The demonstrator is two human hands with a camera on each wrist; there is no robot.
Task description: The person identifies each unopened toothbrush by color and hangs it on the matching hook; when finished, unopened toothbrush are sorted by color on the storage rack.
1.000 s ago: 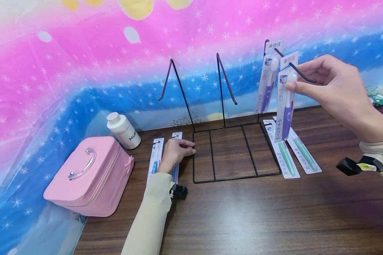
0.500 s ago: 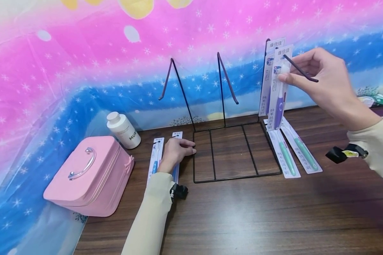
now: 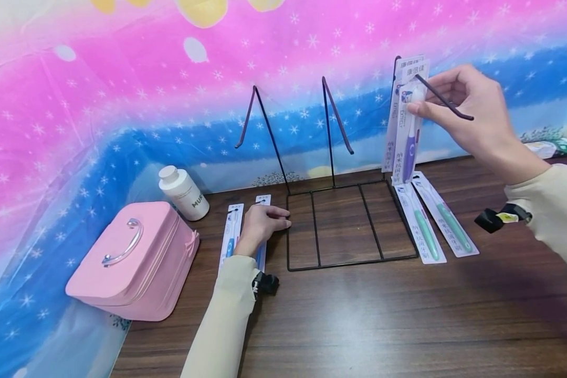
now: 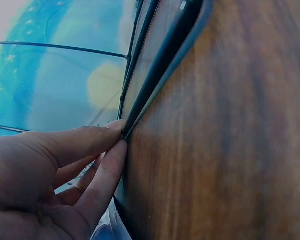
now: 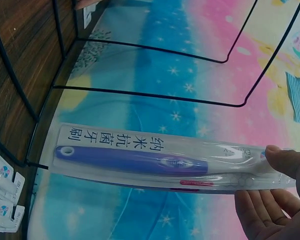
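My right hand (image 3: 472,105) pinches a packaged purple toothbrush (image 3: 410,142) near the top of its card, which is threaded on the right hook (image 3: 446,100) of a black wire rack (image 3: 349,262). Behind it on the same hook hangs another purple toothbrush pack (image 3: 389,136), mostly covered. In the right wrist view the purple handle (image 5: 130,160) shows through clear plastic, thumb on one face and fingers on the other. My left hand (image 3: 260,226) pinches the left side bar of the rack's base, thumb and fingertip meeting on the wire (image 4: 150,90) in the left wrist view.
Two green toothbrush packs (image 3: 424,231) lie right of the rack. Two blue toothbrush packs (image 3: 231,231) lie under and beside my left hand. A pink case (image 3: 127,257) and a white bottle (image 3: 184,194) stand at left. The rack's other hooks (image 3: 337,115) bear nothing.
My right hand has slid the purple toothbrush pack back along the hook, up and left in the head view, close against the pack behind. The left hand stays on the rack.
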